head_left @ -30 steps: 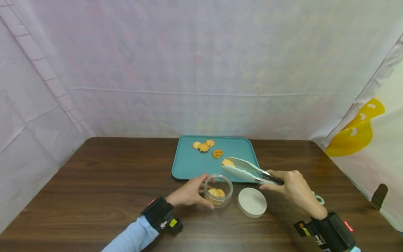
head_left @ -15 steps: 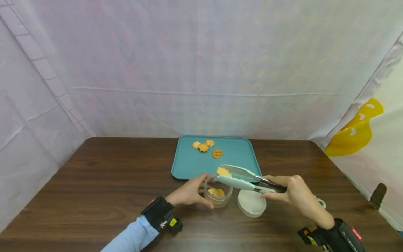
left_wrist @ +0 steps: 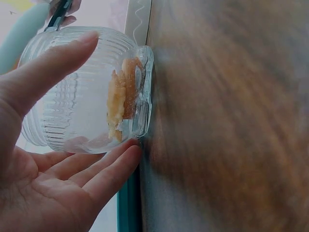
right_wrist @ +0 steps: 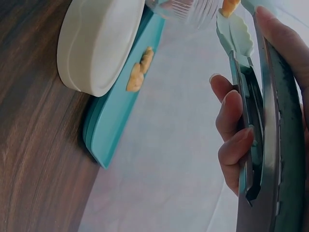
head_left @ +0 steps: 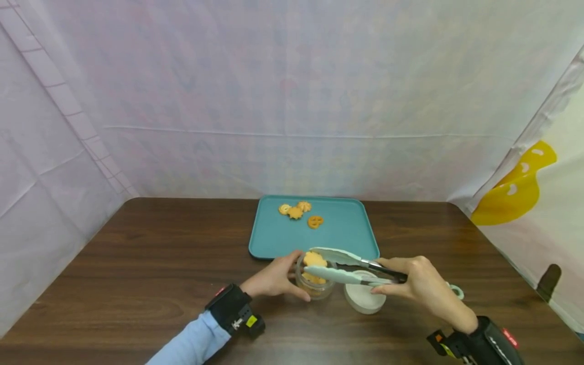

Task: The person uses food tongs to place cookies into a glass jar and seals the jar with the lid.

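- Biscuit, golden and scallop-edged (head_left: 315, 259): over the mouth of a clear ribbed glass jar (left_wrist: 89, 104), between the heads of mint-green and metal tongs (head_left: 330, 275); whether its edge dips below the rim cannot be told
- Right hand (head_left: 422, 284): thumb on one tong arm, fingers curled on the other, arms drawn narrow on the biscuit
- Left hand (head_left: 278, 278): holds the jar round its side, thumb one side, fingers the other; jar upright on the dark wood-grain table (head_left: 182, 243)
- Handling, judged: biscuit light, stiff, dry and brittle; a hard squeeze could crack it or shed crumbs. Best hold likely flat across opposite edges, with light pressure
- Jar, judged: rigid, smooth, somewhat slippery, breakable; low side grip seems sound and leaves the mouth free
- Obstacles: jar rim close about the tong heads, so a knock on glass is possible; pale biscuits (left_wrist: 116, 106) lie at the jar bottom
- Round white lid (head_left: 362, 299): on the table just beside the jar, partly under the tongs in the head view
- Teal rectangular tray (head_left: 269, 238): behind the jar, bearing three clustered biscuits (head_left: 295, 213) and a brown pretzel-shaped one (head_left: 315, 221) slightly apart
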### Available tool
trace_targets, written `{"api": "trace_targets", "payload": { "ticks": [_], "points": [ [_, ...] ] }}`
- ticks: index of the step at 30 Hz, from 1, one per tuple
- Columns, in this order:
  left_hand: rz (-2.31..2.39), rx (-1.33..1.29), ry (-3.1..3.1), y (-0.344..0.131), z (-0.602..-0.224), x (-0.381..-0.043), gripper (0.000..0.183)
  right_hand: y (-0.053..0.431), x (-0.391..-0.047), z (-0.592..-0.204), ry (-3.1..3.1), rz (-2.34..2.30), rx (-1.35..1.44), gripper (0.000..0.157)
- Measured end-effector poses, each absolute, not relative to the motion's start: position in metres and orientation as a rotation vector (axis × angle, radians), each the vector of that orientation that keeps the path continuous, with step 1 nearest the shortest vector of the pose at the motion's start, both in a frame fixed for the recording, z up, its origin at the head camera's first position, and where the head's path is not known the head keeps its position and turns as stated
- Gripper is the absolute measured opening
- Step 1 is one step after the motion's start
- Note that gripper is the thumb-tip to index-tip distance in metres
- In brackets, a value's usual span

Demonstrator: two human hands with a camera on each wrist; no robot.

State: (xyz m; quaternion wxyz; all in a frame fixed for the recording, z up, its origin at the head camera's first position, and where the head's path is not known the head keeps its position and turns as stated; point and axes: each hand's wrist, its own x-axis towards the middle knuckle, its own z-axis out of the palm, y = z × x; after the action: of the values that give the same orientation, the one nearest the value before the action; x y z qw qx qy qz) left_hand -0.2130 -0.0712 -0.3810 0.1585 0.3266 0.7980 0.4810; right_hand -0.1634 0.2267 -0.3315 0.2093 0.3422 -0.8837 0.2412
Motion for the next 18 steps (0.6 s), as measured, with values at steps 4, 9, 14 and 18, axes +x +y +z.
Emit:
{"api": "trace_targets", "payload": {
  "ticks": [4,9,14,18],
  "points": [
    [1.369,0.943,2.289,-0.0707,-0.3817,-0.2129,0.076,0.2260,-0.1632,-0.3318,-2.466,0.663,0.944,0.046],
    [1.366,0.957,2.298,-0.0708,-0.3823,-0.2133,0.074,0.2250,-0.1638,-0.3332,-2.459,0.645,0.938,0.048],
    [1.370,0.961,2.297,-0.0710,-0.3818,-0.2130,0.075,0.2238,-0.1646,-0.3346,-2.452,0.632,0.941,0.049],
    [1.374,0.957,2.294,-0.0708,-0.3816,-0.2129,0.075,0.2233,-0.1646,-0.3347,-2.460,0.631,0.940,0.049]
  ]
}}
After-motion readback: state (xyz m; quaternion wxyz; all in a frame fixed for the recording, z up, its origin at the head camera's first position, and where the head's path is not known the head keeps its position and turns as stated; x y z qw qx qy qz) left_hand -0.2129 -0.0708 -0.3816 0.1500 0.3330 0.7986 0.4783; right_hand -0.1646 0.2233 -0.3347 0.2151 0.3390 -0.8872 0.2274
